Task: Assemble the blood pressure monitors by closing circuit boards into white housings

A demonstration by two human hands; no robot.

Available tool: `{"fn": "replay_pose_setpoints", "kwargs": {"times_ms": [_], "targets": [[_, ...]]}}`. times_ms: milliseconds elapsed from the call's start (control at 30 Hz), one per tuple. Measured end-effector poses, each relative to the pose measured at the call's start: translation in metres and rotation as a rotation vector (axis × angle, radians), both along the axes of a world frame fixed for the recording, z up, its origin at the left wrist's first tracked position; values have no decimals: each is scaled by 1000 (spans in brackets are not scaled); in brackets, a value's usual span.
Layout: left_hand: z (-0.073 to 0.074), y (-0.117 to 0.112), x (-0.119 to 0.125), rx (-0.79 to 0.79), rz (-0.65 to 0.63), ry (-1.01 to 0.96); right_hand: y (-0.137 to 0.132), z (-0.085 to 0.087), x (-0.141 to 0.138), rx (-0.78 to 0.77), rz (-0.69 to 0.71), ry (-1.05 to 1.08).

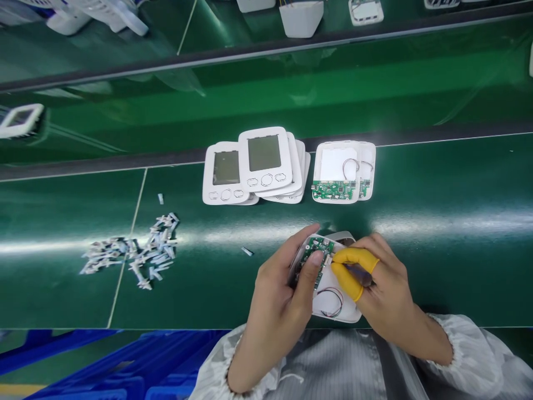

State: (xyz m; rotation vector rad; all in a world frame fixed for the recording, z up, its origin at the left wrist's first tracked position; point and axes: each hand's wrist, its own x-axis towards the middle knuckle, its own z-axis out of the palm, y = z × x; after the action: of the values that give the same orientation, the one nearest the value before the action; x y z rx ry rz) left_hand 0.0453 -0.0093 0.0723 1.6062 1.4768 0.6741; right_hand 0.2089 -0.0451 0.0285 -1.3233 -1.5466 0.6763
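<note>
My left hand (287, 283) is closed around a white plastic housing (347, 314) near the table's front edge, its thumb pressing on the green circuit board (318, 250) inside. Thin wires (331, 303) curl in the lower part of this housing. My right hand (377, 278), with yellow finger cots on thumb and forefinger, pinches a slim dark-handled tool (361, 274) at the board's right edge. The tool's tip is hidden, so its kind is unclear. Behind the held housing, another white-rimmed part (345, 236) shows only partly.
White display units (266, 155) are stacked beyond my hands. Two open housings with circuit boards (335, 190) overlap to their right. Small pale pieces (154, 250) lie heaped at left, with a single loose piece (247, 251) nearer. A green conveyor belt (266, 89) runs behind.
</note>
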Motion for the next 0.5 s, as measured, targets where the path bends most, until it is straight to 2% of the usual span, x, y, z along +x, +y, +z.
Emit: {"fn": "replay_pose_setpoints", "kwargs": {"times_ms": [500], "targets": [[1,-2,-2,51,-6,-1,-1,-1,3,20,77,7]]}}
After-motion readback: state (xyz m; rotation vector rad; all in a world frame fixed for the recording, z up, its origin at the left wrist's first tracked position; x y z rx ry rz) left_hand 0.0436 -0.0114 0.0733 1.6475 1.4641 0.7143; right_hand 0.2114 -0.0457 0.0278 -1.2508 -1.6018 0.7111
